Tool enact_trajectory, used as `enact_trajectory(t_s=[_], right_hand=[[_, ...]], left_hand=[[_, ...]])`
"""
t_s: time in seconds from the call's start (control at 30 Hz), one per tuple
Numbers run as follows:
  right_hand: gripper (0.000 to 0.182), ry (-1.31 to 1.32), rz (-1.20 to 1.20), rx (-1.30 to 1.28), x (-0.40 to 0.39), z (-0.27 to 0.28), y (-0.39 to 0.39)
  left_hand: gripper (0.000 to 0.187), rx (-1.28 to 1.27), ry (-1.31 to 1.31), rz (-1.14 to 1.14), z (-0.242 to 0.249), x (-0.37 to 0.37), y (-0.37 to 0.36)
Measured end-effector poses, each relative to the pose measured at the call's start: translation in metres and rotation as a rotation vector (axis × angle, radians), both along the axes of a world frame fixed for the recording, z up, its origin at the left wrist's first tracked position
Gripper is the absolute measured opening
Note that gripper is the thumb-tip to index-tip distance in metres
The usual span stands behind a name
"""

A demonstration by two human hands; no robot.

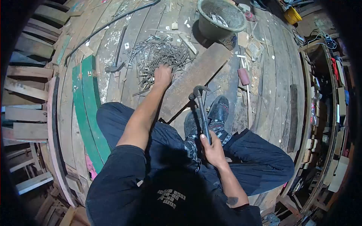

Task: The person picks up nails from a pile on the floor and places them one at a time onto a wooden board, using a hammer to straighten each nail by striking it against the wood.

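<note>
My left hand point(163, 76) reaches down into a pile of nails point(162, 52) on the plank floor. Its fingers are curled inward at the near edge of the pile; what they grip, if anything, is hidden. My right hand point(215, 150) is closed around the handle of a claw hammer point(203, 115), which stands head up above my feet. Beside the pile a wide wooden board point(200, 75) lies at a slant on the floor. To the left of the pile rests a second hammer point(120, 49).
A bucket point(215, 32) with scraps inside stands beyond the board. Green-painted planks point(88, 109) lie by my left knee. A long dark metal bar point(102, 35) crosses the upper left. A pink-headed mallet point(244, 77) lies on the right. Stacked wood lines both sides.
</note>
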State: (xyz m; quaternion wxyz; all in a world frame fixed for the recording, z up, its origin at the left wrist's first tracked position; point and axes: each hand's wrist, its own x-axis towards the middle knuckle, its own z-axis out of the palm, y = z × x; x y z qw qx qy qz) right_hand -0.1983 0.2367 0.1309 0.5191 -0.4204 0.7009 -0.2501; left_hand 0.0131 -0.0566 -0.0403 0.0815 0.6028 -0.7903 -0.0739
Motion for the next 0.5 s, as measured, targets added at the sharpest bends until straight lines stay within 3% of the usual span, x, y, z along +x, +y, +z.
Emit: enact_trajectory(t_s=[0.03, 0.07, 0.1, 0.2, 0.27, 0.5], right_hand=[[0.033, 0.006, 0.004, 0.003, 0.0, 0.003, -0.003], [0.033, 0.011, 0.006, 0.006, 0.0, 0.005, -0.004], [0.031, 0.082, 0.064, -0.193, 0.001, -0.003, -0.003], [0.031, 0.09, 0.047, -0.197, -0.002, -0.009, 0.002], [0.032, 0.009, -0.005, -0.097, -0.001, -0.005, 0.003], [0.039, 0.005, -0.035, -0.032, -0.005, -0.005, 0.004]], left_hand=[[0.015, -0.078, -0.039, -0.032, -0.008, -0.001, -0.002], [0.015, -0.078, -0.041, -0.034, -0.012, -0.002, -0.004], [0.012, -0.105, -0.082, -0.045, -0.015, -0.005, -0.005], [0.016, -0.264, -0.065, -0.096, -0.019, -0.006, -0.006], [0.014, -0.023, -0.094, -0.087, -0.015, -0.007, -0.009], [0.022, 0.061, -0.234, -0.081, -0.016, -0.001, -0.008]])
